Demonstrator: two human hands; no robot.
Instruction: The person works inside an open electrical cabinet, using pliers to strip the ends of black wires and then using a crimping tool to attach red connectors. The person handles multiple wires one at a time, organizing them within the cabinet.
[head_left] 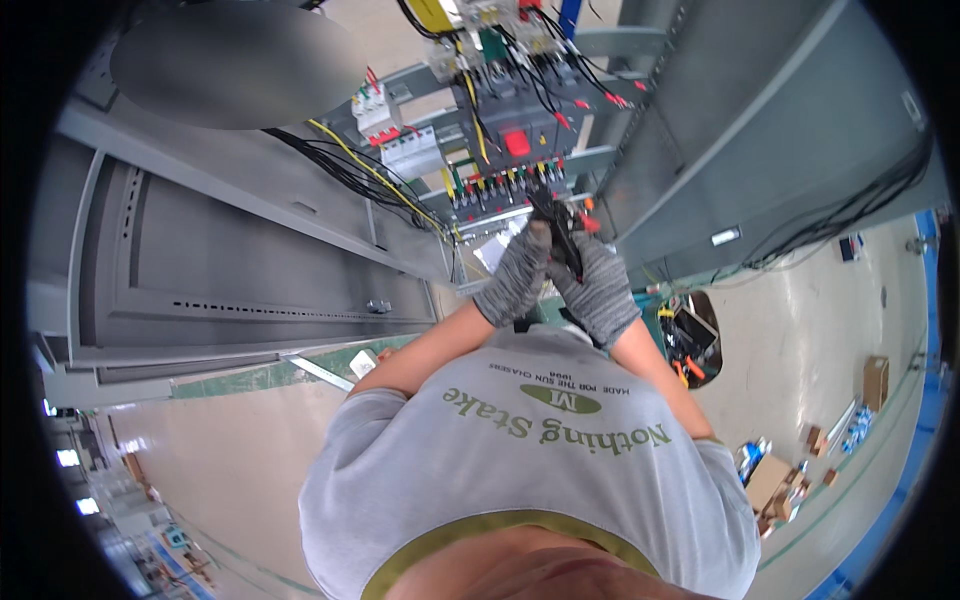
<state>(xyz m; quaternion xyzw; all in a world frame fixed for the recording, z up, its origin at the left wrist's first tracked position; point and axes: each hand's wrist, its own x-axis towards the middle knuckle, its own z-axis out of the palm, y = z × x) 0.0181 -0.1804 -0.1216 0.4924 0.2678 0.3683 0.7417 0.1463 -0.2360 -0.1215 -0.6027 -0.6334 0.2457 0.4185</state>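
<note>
Both my hands wear grey knitted gloves and meet in front of an open electrical cabinet. My left hand (516, 270) closes on a black plier-like hand tool (565, 243) from its left side. On the other side, my right hand (598, 287) is wrapped round the same tool; its exact kind is hard to make out. Small orange-red parts show beside the right fingers. Just beyond the tool's upper end runs a row of terminals (505, 186) with coloured wires. Behind it sits a grey circuit breaker (520, 125) with a red block on its front.
Grey cabinet doors (240, 255) and a side panel (760, 130) flank me. Loose black wires with red ends (610, 98) hang near the breaker; smaller white breakers (410, 150) sit left. A tool bin (700, 340) stands on the floor at right, with cardboard boxes (770, 485) farther off.
</note>
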